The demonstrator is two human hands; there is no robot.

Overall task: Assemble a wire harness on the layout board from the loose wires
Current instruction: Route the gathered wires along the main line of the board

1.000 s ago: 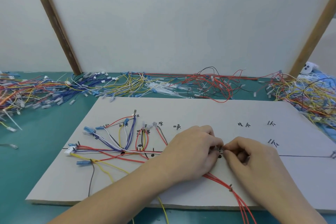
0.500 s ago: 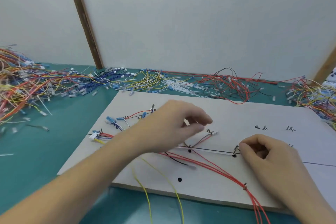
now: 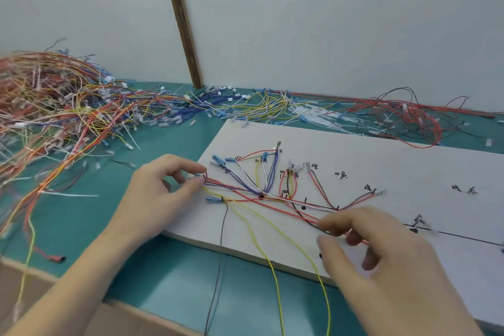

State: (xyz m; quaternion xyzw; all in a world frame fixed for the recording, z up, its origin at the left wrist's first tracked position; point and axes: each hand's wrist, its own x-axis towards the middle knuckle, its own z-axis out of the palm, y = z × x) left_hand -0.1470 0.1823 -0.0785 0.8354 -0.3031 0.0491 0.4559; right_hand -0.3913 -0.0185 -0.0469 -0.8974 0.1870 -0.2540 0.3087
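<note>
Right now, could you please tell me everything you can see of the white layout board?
The layout board is a flat, matte white panel, seemingly foam or card, lying on the teal table with its near edge a little way in from the table's front. Black handwritten marks, a drawn line and dark pegs dot it. Red, blue, yellow, white and black wires fan across its left half. The left hand is at its left corner, pinching the wire ends there; the right hand is above its front edge, blurred.

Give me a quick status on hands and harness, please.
Left hand pinching wire ends at board corner. Right hand over red wires. Nothing blocking.
</note>
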